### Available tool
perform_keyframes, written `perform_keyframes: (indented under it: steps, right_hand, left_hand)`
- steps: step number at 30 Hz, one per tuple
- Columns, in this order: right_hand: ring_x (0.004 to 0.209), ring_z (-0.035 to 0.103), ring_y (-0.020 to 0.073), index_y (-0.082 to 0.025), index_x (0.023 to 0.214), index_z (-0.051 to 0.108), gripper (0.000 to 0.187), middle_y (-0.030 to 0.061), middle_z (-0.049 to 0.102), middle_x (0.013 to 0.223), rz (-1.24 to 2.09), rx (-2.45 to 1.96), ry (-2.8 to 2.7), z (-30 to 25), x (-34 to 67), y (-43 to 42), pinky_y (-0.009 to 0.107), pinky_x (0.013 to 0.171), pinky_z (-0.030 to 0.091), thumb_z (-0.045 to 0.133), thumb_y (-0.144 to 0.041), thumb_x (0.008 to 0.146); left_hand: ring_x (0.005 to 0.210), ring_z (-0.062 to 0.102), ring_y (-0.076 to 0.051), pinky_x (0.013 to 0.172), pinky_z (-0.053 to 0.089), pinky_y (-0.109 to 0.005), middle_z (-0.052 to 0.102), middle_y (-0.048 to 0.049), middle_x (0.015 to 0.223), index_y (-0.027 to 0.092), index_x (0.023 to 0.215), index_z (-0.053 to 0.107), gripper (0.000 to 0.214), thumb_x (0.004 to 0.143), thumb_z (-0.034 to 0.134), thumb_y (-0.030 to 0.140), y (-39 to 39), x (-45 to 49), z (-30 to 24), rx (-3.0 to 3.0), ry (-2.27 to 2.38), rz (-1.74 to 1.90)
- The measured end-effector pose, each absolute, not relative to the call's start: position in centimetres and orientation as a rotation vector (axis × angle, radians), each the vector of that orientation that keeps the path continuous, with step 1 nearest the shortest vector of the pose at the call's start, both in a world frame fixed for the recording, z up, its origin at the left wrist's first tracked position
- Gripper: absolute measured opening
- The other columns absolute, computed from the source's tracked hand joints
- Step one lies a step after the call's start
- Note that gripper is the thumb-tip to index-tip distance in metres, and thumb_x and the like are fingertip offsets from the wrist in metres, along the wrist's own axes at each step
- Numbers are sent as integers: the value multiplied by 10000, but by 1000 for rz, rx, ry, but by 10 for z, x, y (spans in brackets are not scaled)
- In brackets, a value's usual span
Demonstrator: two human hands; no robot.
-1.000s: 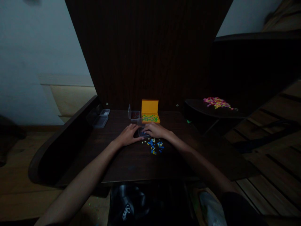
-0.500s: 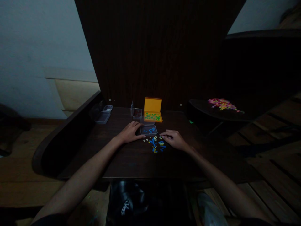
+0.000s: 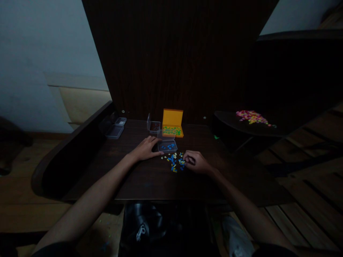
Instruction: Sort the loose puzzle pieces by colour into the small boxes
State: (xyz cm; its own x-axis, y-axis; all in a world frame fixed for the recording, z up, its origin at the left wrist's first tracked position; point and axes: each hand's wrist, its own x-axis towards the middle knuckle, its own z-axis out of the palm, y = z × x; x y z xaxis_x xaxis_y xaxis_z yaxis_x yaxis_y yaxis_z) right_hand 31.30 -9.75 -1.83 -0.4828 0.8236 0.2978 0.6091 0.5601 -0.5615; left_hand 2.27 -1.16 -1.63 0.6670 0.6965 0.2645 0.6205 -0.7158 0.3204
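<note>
My left hand (image 3: pixel 146 148) lies at the left side of a small clear plastic box (image 3: pixel 167 150), its thumb at the near corner and its fingers at the far one, holding it between them. Several small blue pieces (image 3: pixel 169 146) lie in the box, whose clear lid stands up at the back. In front of it is a loose pile of tiny blue, yellow and whitish pieces (image 3: pixel 173 160). My right hand (image 3: pixel 197 161) is at the pile's right edge with fingers curled in and fingertips down among the pieces. Whatever they pinch is hidden.
Behind the clear box stands an open orange box (image 3: pixel 173 117) with green pieces. Another clear box (image 3: pixel 154 126) with dark reddish pieces is beside it. An open clear case (image 3: pixel 115 132) lies at left. Pink and yellow pieces (image 3: pixel 253 117) are heaped on a dark ledge at right.
My right hand has curled its fingers inward and moved slightly nearer to me at the pile's right side. My left hand stays at the clear box. The whole view has shifted a little.
</note>
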Motion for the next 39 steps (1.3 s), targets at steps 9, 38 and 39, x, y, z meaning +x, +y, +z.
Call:
perform_keyframes:
  steps: [9, 38, 39]
  right_hand:
    - [527, 449, 96, -174, 701, 582, 139, -14, 544, 630, 613, -1093, -2319, -13, 315, -97, 212, 523, 363, 590, -244, 821]
    - [700, 587, 142, -181, 882, 681, 95, 51, 657, 833, 554, -1028, -2429, -8, 318, -103, 250, 665, 457, 594, -207, 857]
    - [697, 586, 141, -180, 885, 681, 98, 49, 658, 825, 545, -1015, -2433, -8, 317, -103, 249, 665, 456, 588, -204, 862]
  left_hand:
    - [1133, 529, -292, 1010, 434, -440, 571, -118, 1208, 193, 1302, 521, 627, 845, 586, 618, -16, 22, -11, 2644, 1071, 549]
    - [1143, 524, -297, 1013, 432, -434, 564, -123, 1230, 187, 1316, 512, 655, 843, 576, 635, -14, 22, -14, 2656, 1070, 538]
    - [1145, 523, -298, 1014, 431, -435, 563, -125, 1233, 182, 1315, 512, 659, 844, 572, 638, -13, 22, -13, 2659, 1074, 530]
